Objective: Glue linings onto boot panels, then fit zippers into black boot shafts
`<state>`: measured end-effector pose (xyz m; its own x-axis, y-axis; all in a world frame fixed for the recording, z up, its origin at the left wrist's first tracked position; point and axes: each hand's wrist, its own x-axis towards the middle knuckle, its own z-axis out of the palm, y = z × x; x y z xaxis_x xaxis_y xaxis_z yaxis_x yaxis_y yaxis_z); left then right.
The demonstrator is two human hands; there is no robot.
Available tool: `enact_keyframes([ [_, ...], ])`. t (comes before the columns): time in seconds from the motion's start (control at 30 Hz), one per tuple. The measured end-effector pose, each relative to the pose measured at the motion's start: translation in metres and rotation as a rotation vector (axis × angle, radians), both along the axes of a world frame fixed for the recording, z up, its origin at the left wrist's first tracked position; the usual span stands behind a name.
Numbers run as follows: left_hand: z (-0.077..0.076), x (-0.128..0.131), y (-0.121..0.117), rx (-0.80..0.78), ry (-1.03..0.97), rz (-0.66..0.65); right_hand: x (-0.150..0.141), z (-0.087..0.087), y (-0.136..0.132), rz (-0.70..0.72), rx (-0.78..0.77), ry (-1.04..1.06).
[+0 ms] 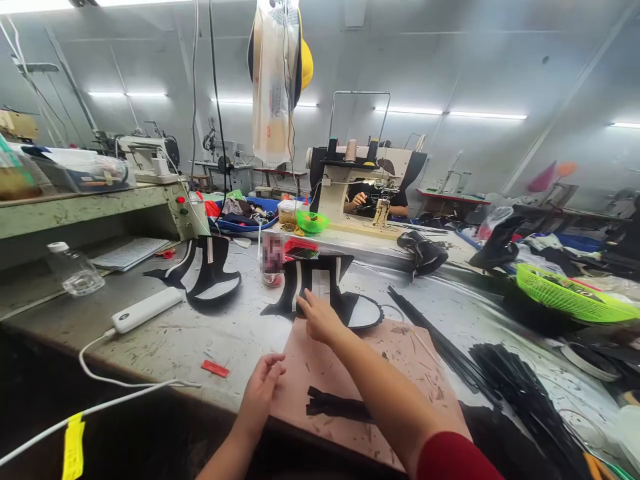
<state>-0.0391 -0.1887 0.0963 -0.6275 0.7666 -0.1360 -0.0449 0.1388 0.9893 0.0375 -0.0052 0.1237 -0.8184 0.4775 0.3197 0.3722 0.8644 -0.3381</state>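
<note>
My right hand (320, 319) reaches forward, its fingers stretched out on the lower edge of a black boot upper (348, 308) with white reinforcing strips and a white toe patch. My left hand (263, 381) is near the left edge of a pinkish cutting board (400, 360). Its fingers are loosely curved and apart, with nothing seen between them. A black zipper-like strip (333, 405) lies on the board, partly under my right forearm. Farther left lies a second black upper (213, 293) of the same kind, flat on the metal table.
A white power bank (147, 310) with a cable, a plastic bottle (75, 270) and a red strip (215, 368) lie left. Long black strips (520, 387) bunch at right, near a green basket (575, 293). Beyond a sewing machine (360, 173), another person's hand (357, 201) shows.
</note>
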Motion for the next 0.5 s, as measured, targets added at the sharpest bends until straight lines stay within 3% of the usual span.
enact_keyframes([
  [0.13,-0.008,0.005,-0.014,-0.025,0.106,-0.134,-0.025,-0.007,0.005,-0.095,0.049,-0.128],
  [0.27,-0.008,0.004,-0.031,-0.055,0.161,-0.172,-0.009,0.006,0.016,-0.197,0.063,-0.052],
  [0.37,-0.002,0.004,-0.039,-0.049,0.196,-0.196,0.020,0.040,0.032,-0.340,0.106,0.073],
  [0.5,0.008,0.009,-0.037,-0.003,0.255,-0.282,0.080,0.113,0.036,-0.568,0.177,0.234],
])
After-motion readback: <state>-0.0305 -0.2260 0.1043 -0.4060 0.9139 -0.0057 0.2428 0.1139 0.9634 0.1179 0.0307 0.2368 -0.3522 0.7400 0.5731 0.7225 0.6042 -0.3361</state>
